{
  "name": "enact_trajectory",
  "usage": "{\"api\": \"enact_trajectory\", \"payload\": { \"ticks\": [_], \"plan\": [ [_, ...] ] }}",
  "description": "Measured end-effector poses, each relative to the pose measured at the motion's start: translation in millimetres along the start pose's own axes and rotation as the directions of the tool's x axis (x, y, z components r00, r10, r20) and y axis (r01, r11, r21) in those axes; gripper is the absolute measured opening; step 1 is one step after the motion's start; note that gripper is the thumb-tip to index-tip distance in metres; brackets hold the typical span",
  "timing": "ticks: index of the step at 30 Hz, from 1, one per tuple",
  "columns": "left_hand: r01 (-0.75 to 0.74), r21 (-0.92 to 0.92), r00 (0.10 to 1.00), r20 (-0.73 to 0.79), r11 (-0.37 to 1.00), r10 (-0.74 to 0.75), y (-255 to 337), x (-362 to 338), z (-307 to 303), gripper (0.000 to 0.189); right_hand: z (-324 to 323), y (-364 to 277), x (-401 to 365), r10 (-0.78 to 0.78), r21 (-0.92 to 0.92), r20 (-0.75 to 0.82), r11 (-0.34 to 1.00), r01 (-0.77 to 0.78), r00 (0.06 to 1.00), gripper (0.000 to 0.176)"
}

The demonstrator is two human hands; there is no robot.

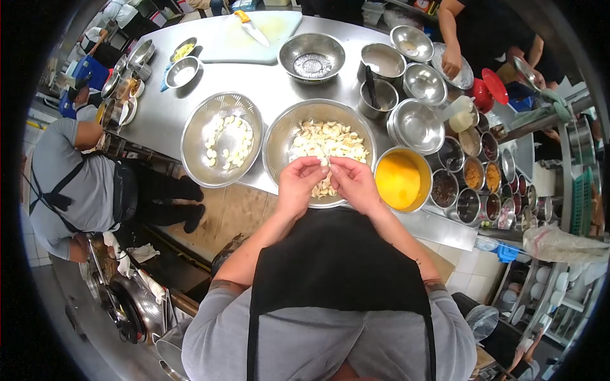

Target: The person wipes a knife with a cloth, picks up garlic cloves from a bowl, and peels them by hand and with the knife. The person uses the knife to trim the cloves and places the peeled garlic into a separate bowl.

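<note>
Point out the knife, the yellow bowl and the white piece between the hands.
knife (257, 33), head view, middle of the blade.
yellow bowl (406, 154), head view, far inner wall.
white piece (326, 161), head view, its visible top.

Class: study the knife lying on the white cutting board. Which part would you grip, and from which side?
Grip the orange handle, coming from the far-left end of the knife. It lies flat on the cutting board with the blade pointing toward the nearer right, so that end is best avoided.

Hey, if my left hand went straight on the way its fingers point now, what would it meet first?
The left hand would first meet the garlic clove it pinches, then probably the right hand; depth is unclear.
</note>
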State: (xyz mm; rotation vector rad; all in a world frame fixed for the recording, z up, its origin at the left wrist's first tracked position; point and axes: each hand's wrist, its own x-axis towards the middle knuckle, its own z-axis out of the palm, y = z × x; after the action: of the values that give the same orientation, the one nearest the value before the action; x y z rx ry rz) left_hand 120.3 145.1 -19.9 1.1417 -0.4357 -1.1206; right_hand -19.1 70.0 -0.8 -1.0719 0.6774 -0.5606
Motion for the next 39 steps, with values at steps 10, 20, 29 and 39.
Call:
{"api": "enact_trajectory", "payload": {
  "ticks": [10,20,29,39],
  "plan": [
    [-0.007,0.028,1.0,-0.009,1.0,0.008,-1.0,-0.5,4.2,0.024,-4.3,7.4,5.7,0.073,0.164,-0.023,0.984,-0.068,0.997,0.017],
    [0.187,-0.218,0.978,0.138,0.958,-0.159,-0.9,4.4,-11.1,0.028,-10.9,0.9,3.3,0.192,0.296,0.056,0.934,-0.2,0.98,0.022],
    [0.189,-0.191,0.975,0.156,0.963,-0.161,-5.8,6.3,-19.4,0.027,-7.8,5.2,4.0,0.113,0.179,0.061,0.976,-0.123,0.992,0.03],
    [0.166,-0.153,0.97,0.205,0.974,-0.133,0.2,3.4,-17.9,0.024,-6.7,5.3,5.3,0.078,0.152,-0.048,0.986,-0.07,0.996,0.029]
  ]
}}
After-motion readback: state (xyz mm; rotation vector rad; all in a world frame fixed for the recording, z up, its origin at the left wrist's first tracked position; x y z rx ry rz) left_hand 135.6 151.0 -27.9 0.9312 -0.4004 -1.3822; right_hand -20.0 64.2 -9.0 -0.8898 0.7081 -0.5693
